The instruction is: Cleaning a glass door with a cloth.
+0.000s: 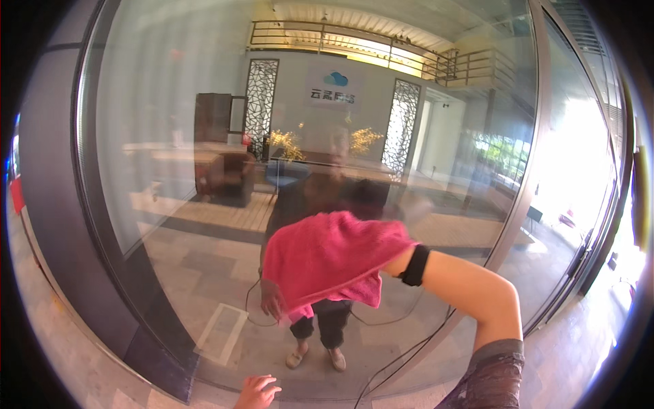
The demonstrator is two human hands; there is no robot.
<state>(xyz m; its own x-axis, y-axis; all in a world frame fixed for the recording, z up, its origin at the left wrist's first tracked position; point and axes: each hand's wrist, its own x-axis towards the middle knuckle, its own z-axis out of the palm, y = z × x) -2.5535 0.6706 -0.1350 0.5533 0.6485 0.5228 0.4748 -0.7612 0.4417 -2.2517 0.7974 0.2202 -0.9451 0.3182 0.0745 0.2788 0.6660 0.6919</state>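
Observation:
A pink towel [334, 259] is spread over my right hand, up against a large glass pane [197, 273]. The cloth hides my right hand's fingers; my right forearm [453, 276] reaches in from the lower right, with a black band [415, 266] near the wrist. Low in the picture, my left hand [256, 392] is held away from the pane, its fingers stretched out and holding nothing. My own reflection, with dark trousers and light shoes, shows faintly in the glass below the towel.
Dark metal frames [119, 273] edge the pane at the left, and a lighter upright [521, 204] stands at the right. Black cables [402, 358] appear low down. Through the glass are a blue chair [286, 174], a brown armchair [228, 177] and yellow flowers [286, 144].

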